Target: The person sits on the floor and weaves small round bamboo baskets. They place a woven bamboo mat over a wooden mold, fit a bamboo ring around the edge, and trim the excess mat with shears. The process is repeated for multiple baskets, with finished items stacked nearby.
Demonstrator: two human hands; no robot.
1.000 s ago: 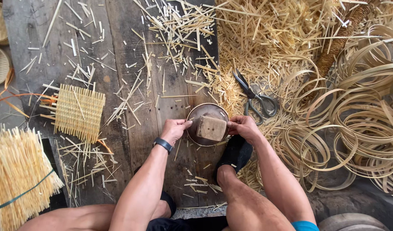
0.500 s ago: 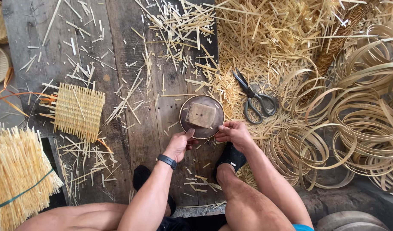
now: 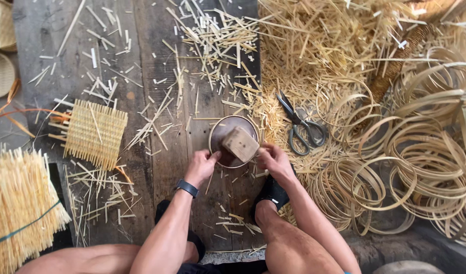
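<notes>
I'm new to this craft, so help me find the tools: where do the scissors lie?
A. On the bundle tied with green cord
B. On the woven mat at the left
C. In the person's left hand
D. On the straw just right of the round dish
D: the scissors lie on loose straw, just right of the round dish and beside the bamboo hoops.

A bamboo-weaving workshop floor. Dark wooden boards (image 3: 157, 167) carry scattered bamboo offcuts (image 3: 212, 35). Coiled bamboo strip hoops (image 3: 426, 152) fill the right edge; scissors (image 3: 300, 124) lie beside them. A woven mat panel (image 3: 95, 133) lies left, a bundled splint sheaf (image 3: 14, 208) at the bottom-left corner.
</notes>
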